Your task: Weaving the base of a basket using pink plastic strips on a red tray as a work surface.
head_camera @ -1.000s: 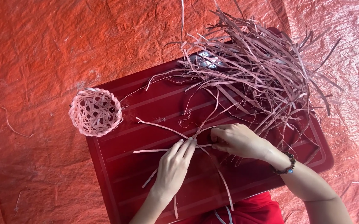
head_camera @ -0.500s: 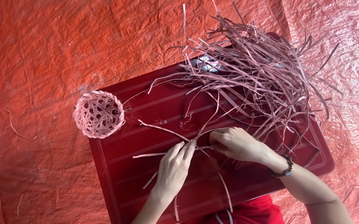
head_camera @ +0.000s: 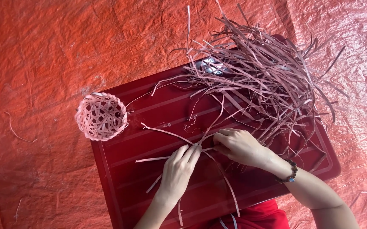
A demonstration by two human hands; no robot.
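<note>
In the head view, both hands are working over a dark red tray (head_camera: 132, 199) that is lying on an orange-red tarp (head_camera: 43, 51). The left hand (head_camera: 178, 169) is reaching up from the near edge, palm down, wrist straight, its forearm coming in from the bottom of the frame. Its fingers (head_camera: 192, 152) are lying close together and pointing far and to the right, with the tips pressing down on a crossing of thin pinkish strips (head_camera: 170, 132) on the tray. The right hand (head_camera: 238, 146) is coming in from the near right, its forearm slanting across the tray's near right corner, and a beaded bracelet (head_camera: 288, 173) is sitting on that wrist. This hand is curled, knuckles up, and its fingers are pinching the same strips right where the left fingertips are ending, so the two hands are almost touching at the crossing. From that point the strips are fanning out: one is running left and far, one is running left along the tray, and two are trailing toward the near edge between the forearms.

A big loose pile (head_camera: 268, 72) of the same strips is covering the far right part of the tray and spilling past its edge onto the tarp. A small round woven basket (head_camera: 101, 116) is sitting at the tray's far left corner, well apart from both hands. A bit of red cloth (head_camera: 259, 216) is showing at the near edge.
</note>
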